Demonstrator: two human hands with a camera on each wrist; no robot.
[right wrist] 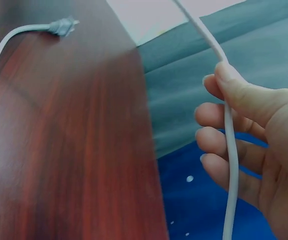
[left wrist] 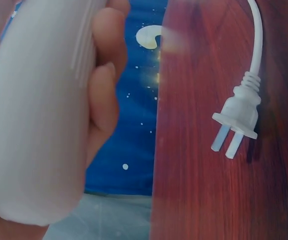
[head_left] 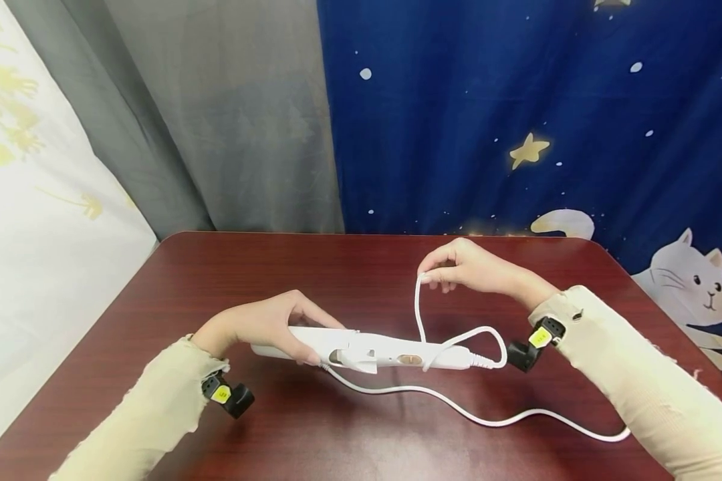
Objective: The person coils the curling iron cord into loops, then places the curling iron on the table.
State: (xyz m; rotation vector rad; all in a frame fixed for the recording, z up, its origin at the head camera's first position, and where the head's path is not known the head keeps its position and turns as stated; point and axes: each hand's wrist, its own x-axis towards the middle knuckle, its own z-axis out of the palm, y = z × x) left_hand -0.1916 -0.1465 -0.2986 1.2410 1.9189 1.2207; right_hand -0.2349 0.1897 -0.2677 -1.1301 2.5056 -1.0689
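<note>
A white hair iron (head_left: 385, 351) with a gold button lies across my left hand's grip, held at its wide left end above the table. My left hand (head_left: 271, 324) has thumb and fingers round that end. Its white cord (head_left: 418, 310) leaves the handle's right tip, loops over the handle and rises behind it. Thumb and index finger of my right hand (head_left: 472, 267) pinch the cord; in the right wrist view it runs down past the other fingers. The two-pin plug (left wrist: 241, 112) lies on the table, hidden in the head view.
The loose cord curves along the reddish-brown table (head_left: 265, 267) and passes behind the right forearm. A grey curtain (head_left: 228, 120) and a blue starry curtain (head_left: 445, 120) hang beyond the far edge, with white cloth (head_left: 42, 220) at left. Both wrists carry small black cameras.
</note>
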